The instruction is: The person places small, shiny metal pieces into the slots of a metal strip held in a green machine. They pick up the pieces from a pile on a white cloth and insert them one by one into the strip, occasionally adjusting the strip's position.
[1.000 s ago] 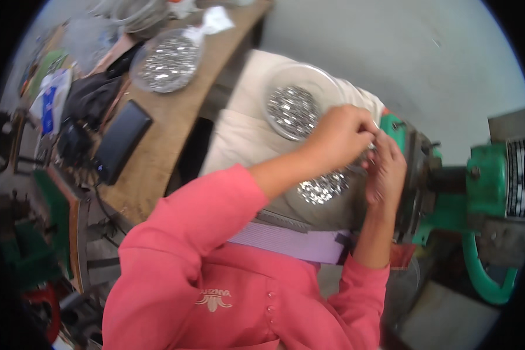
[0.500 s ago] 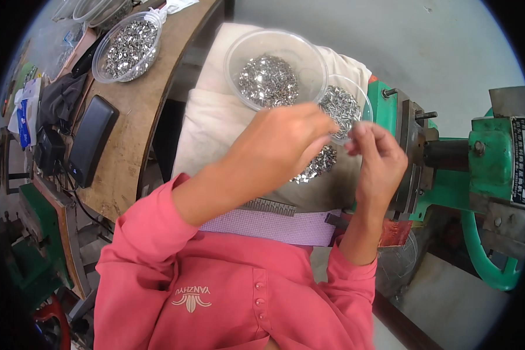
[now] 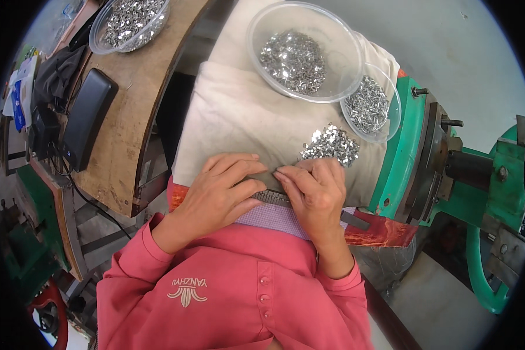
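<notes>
My left hand (image 3: 223,192) lies flat on the near edge of a beige cloth (image 3: 245,116), fingers together and pointing right. My right hand (image 3: 315,189) rests beside it, its fingertips meeting those of the left over a narrow dark toothed strip (image 3: 271,197) at the cloth's edge. Just beyond my right hand, a loose pile of small shiny metal pieces (image 3: 331,143) sits on the cloth. A large clear bowl (image 3: 304,51) and a smaller clear bowl (image 3: 370,105), both holding small metal parts, stand at the far end of the cloth.
A green machine (image 3: 449,169) with a dark shaft stands to the right. A wooden bench (image 3: 140,105) on the left carries another bowl of metal parts (image 3: 131,20), a black flat case (image 3: 87,116) and dark cloth. A lilac checked cloth (image 3: 274,217) lies on my lap.
Both hands have come down from the small bowl to the cloth's near edge. A pile of metal pieces now lies on the cloth. The view has tilted downward.
</notes>
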`<state>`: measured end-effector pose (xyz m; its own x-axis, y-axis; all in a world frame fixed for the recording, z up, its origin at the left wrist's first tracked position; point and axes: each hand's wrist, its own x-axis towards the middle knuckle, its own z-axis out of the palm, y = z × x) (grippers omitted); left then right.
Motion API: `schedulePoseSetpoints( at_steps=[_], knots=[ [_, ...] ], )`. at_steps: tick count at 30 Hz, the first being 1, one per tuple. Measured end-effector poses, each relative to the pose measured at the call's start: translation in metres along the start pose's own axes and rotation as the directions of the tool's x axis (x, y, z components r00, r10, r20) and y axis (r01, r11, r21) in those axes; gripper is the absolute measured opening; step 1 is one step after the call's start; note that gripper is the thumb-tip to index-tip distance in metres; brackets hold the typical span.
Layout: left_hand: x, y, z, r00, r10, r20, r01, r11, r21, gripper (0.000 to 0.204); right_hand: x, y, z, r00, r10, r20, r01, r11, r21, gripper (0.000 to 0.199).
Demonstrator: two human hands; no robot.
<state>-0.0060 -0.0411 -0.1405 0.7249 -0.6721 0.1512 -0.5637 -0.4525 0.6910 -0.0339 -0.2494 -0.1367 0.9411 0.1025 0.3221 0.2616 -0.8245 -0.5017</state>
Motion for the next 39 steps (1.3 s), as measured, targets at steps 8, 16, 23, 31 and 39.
schedulePoseSetpoints(
  at_steps=[8, 16, 23, 31, 39],
  knots=[
    [-0.025, -0.003, -0.003, 0.983, -0.123, -0.14, 0.115, 0.991, -0.061, 0.034, 0.001, -0.009, -0.003, 0.995, 0.097, 0.021, -0.097, 0.995, -0.001, 0.013],
    [-0.035, 0.006, 0.009, 0.949, -0.184, -0.255, 0.18, 0.983, -0.039, 0.03, 0.005, -0.024, 0.005, 0.956, 0.195, 0.217, -0.235, 0.955, 0.178, 0.007],
    [-0.038, 0.005, 0.014, 0.939, -0.214, -0.268, 0.197, 0.976, -0.089, 0.028, 0.007, -0.03, 0.007, 0.931, 0.225, 0.286, -0.272, 0.953, 0.135, 0.009],
    [-0.036, 0.004, 0.014, 0.934, -0.183, -0.306, 0.171, 0.983, -0.068, 0.023, 0.007, -0.033, 0.008, 0.938, 0.21, 0.276, -0.238, 0.968, 0.073, 0.009],
    [-0.034, 0.004, 0.013, 0.928, -0.17, -0.331, 0.167, 0.985, -0.039, 0.021, 0.005, -0.031, 0.005, 0.935, 0.213, 0.283, -0.235, 0.971, 0.044, 0.012]
  ],
)
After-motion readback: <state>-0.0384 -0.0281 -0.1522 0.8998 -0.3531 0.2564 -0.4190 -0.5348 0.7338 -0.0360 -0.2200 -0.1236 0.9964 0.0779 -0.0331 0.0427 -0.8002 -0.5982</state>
